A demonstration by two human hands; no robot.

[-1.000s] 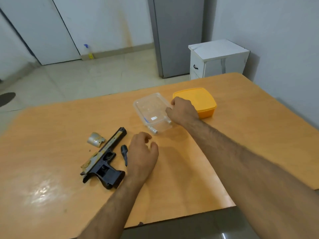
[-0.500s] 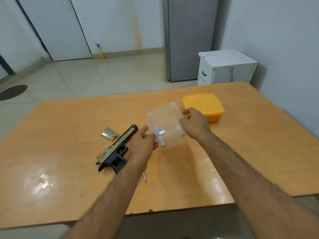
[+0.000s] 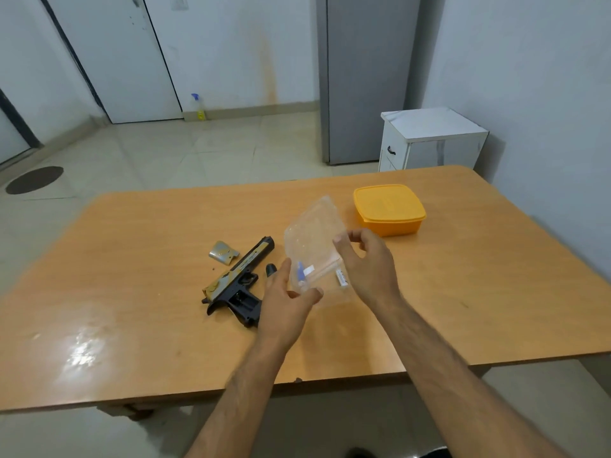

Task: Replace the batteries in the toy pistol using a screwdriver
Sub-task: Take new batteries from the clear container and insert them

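- Head view: the tabletop [image 3: 463,292] is orange-brown wood with a glare patch near its left front.
- The pistol [image 3: 236,280] lies flat on the tabletop left of centre, barrel toward the far right, black grip toward the near edge. The slide shows gold and silver patches. The grip compartment appears open; its contents cannot be made out.
- A small silver cover [image 3: 224,252] lies on the tabletop just left of the barrel, apart from the pistol.
- A dark handle end [image 3: 270,269], probably the screwdriver, shows just right of the pistol; the left hand hides the rest.
- A clear box [image 3: 310,246] is held above the tabletop, tilted with its far end raised. A small blue item and a white label show through its lower part.
- The left hand [image 3: 286,304] grips the near lower corner of the box, thumb on the near side, fingers behind.
- The right hand [image 3: 367,262] is at the right side of the box, fingers curled, thumb and fingertips at its edge; a firm pinch cannot be confirmed.
- A small white cylinder [image 3: 341,278], possibly a battery, sits at the lower right of the box beside the right hand; inside or outside cannot be told.
- An orange lidded box [image 3: 388,209] stands on the tabletop beyond the right hand, clear of it.
- Beyond the tabletop: tiled floor, a white cabinet [image 3: 429,140], a grey fridge [image 3: 363,77], a spray bottle [image 3: 198,107] by the wall.
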